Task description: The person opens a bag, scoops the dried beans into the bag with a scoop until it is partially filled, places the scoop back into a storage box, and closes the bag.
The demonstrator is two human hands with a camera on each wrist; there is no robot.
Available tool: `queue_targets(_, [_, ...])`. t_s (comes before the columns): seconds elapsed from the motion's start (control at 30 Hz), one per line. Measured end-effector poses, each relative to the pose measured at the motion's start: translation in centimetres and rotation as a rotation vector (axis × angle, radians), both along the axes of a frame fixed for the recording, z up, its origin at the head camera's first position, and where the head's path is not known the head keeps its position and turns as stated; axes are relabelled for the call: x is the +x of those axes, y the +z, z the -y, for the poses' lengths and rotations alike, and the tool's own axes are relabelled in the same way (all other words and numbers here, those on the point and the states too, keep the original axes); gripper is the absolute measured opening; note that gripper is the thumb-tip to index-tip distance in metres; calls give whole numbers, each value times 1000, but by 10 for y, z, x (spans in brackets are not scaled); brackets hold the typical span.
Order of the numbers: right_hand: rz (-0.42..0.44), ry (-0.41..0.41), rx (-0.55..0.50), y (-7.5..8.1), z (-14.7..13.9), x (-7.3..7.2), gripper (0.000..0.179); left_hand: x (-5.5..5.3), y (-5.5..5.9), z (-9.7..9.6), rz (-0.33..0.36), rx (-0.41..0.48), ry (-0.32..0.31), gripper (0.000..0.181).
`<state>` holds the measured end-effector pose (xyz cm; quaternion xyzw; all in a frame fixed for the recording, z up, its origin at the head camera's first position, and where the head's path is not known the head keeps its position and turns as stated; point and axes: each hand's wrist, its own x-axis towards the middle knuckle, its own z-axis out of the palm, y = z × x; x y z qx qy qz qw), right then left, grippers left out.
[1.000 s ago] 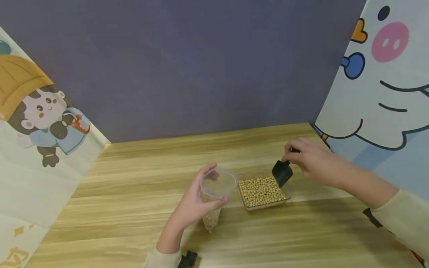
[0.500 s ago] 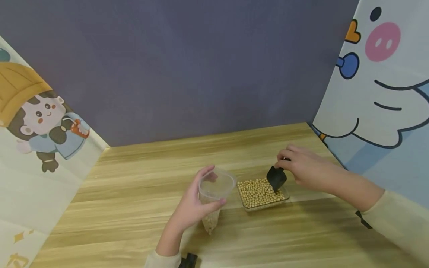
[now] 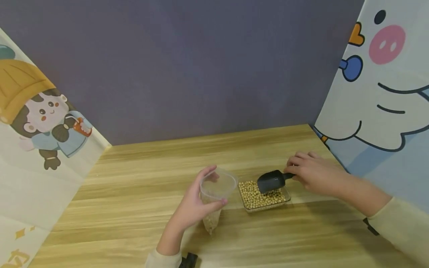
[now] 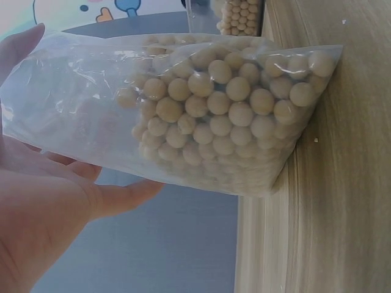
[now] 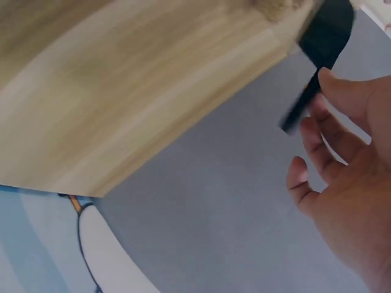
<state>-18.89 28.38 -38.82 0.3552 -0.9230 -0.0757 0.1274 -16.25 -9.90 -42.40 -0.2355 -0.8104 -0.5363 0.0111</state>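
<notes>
My left hand curls its thumb and fingers round the wide, round mouth of a clear plastic bag. Pale round beans fill the bag's lower part, and its bottom corner stands at the tabletop in the left wrist view. To the right, my right hand pinches the handle of a small black scoop between thumb and fingers. The scoop lies tilted over a clear rectangular tub of the same kind of beans, its blade overlapping them. What the scoop holds is hidden from the head view.
Both bag and tub stand on a wood-grain table. A dark grey panel rises behind it. Cartoon-printed panels flank the table, a figure in an orange hat left and a pig-like nose right.
My right hand has tipped the scoop from steeply upright at the tub's right side to nearly level over the beans, its blade now pointing left. My left hand and the bag stay in place.
</notes>
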Motion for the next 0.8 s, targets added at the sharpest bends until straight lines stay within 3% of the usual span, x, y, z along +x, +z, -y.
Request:
queue_targets(0.1, [3, 23, -15, -11, -3, 1, 22, 1, 0, -1, -1, 0, -5, 96])
queue_targets(0.3, [97, 12, -76, -27, -3, -1, 22, 1, -1, -1, 5, 2, 2, 96])
queue_targets(0.43, [82, 43, -100, -30, -6, -3, 23, 2, -2, -2, 22, 1, 2, 96])
queue_targets(0.53, [14, 67, -113, -20, -7, -4, 25, 1, -2, -2, 15, 2, -7, 96])
queue_targets(0.67, [-75, 81, -105, 5, -6, -5, 36, 0, 0, -1, 1, 5, -9, 97])
queue_targets(0.8, [-90, 92, -26, 26, 5, -2, 49, 0, 1, 0, 5, 7, -11, 97])
